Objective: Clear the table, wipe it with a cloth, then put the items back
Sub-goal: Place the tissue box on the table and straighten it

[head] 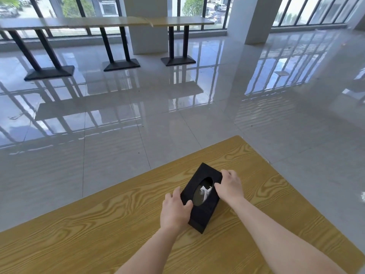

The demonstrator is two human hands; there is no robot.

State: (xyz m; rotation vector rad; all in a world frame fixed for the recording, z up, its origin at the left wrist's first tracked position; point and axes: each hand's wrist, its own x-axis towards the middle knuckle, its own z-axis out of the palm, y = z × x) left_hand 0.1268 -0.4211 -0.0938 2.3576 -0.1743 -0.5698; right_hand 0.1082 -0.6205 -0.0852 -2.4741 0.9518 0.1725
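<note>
A black tissue box (203,209) with an oval opening and white tissue showing sits on the yellow wood-grain table (98,234), toward its far right part. My left hand (174,211) grips the box's near-left side, fingers curled over the top edge. My right hand (230,186) grips the far-right side, thumb on the top face. The box rests on the table surface between both hands. No cloth is in view.
The table's far edge runs diagonally, with its corner (240,136) at the upper right. Beyond lies a glossy tiled floor (138,125). A long bench table (98,22) on black pedestal legs stands by the windows, next to a white pillar (254,18).
</note>
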